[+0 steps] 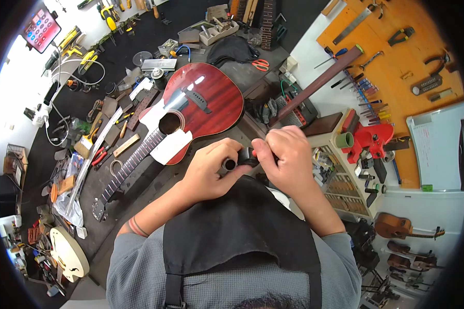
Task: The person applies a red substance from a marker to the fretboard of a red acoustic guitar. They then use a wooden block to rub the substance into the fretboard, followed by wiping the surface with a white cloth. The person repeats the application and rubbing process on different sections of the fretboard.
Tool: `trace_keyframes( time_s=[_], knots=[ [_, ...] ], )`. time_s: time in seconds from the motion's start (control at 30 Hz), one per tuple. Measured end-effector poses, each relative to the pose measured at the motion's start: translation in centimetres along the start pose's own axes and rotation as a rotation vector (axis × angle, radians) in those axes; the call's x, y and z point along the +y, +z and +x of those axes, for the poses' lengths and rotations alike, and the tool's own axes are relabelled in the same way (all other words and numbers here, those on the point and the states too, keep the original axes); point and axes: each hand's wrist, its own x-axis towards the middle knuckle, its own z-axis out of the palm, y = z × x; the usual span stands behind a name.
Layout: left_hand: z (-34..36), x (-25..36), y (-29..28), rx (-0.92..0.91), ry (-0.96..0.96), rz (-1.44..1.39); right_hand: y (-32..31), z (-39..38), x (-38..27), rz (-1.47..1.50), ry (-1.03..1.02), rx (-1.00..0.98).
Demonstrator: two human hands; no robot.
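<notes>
In front of my chest, my left hand [214, 167] is closed around a dark tool with a round, tube-like end [228, 164]. My right hand [288, 159] is closed beside it, with a small red part showing at its thumb; most of what it grips is hidden. A black piece [248, 156] shows between the two hands, and its exact kind cannot be made out. Just beyond lies an acoustic guitar [219, 92] with a glossy red-brown top, face up on the bench. White sheets [171, 148] lie on both sides of its soundhole.
Left of the guitar neck, tools, brushes and wood strips crowd the dark bench [139, 193]. Orange-handled scissors [261, 65] and a black cloth [233, 50] lie beyond the guitar. A red vise [368, 141] stands at right by a tool board [355, 41]. A cream guitar body [67, 252] rests lower left.
</notes>
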Motion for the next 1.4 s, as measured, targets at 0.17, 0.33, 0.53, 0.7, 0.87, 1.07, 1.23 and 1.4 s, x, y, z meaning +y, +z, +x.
trace_keyframes(
  time_s=[0.17, 0.33, 0.53, 0.7, 0.87, 1.07, 1.23, 1.4],
  knots=[
    [0.4, -0.3, -0.6, -0.198, -0.266, -0.479, -1.3, -0.2, 1.3, 0.143, -0.265, -0.055],
    [0.2, -0.9, -1.2, -0.238, -0.359, -0.606, -3.0, -0.7, 0.5, 0.112, -0.254, -0.163],
    [0.5, -1.3, -0.6, -0.234, -0.371, -0.618, -3.4, -1.5, 0.0, 0.316, -0.224, -0.121],
    [0.4, -1.9, 0.0, -0.284, -0.364, -0.594, -2.1, -2.0, 0.3, 0.500, -0.157, -0.014],
    [0.5, -2.0, 0.4, -0.262, -0.404, -0.797, 0.3, -3.4, 0.4, 0.902, -0.029, 0.172],
    [1.6, -1.4, 0.6, -0.300, -0.399, -0.685, 0.7, -3.5, 0.1, 0.929, -0.049, 0.208],
    [1.4, -1.0, 1.2, -0.271, -0.547, -0.716, 0.6, -3.3, -0.5, 1.160, 0.004, 0.107],
    [0.9, -2.1, 1.0, -0.437, -0.652, -0.806, -0.5, -4.2, -0.1, 1.526, 0.116, -0.090]
  ],
)
